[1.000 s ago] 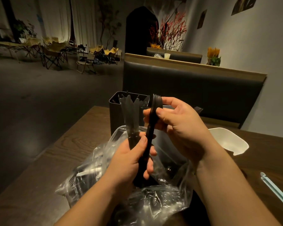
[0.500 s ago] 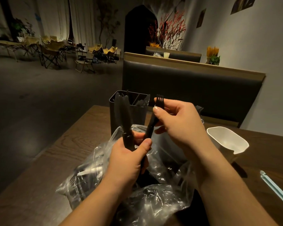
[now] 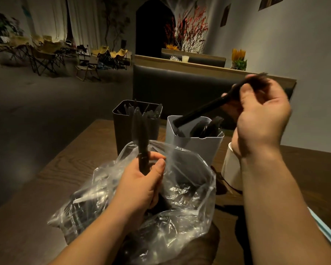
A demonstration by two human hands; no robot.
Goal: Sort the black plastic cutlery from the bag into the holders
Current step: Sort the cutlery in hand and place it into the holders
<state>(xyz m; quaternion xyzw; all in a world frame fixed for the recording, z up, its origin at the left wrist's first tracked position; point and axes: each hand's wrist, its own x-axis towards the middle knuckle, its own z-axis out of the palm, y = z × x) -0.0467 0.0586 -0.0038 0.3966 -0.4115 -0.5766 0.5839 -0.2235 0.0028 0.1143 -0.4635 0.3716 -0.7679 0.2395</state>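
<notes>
A clear plastic bag (image 3: 182,190) of black cutlery lies on the wooden table in front of me. My left hand (image 3: 141,186) grips a small upright bunch of black knives (image 3: 140,131) above the bag. My right hand (image 3: 260,119) pinches a black fork (image 3: 203,109) by its head, slanted, with the handle end dipping into the grey holder (image 3: 195,148), which contains black spoons. Behind the bag stands a dark holder (image 3: 122,129) with black knives in it. A white holder (image 3: 230,169) sits partly hidden behind my right forearm.
The wooden table (image 3: 65,169) ends at its left edge over a dark floor. A dark padded bench back (image 3: 180,85) rises behind the holders. A pale blue strip (image 3: 327,232) lies on the table at the far right. Folding chairs stand far off to the left.
My right hand pulled the fork out of the bunch and carried it right, tipping its handle into the grey holder. My left hand still holds the knives over the bag.
</notes>
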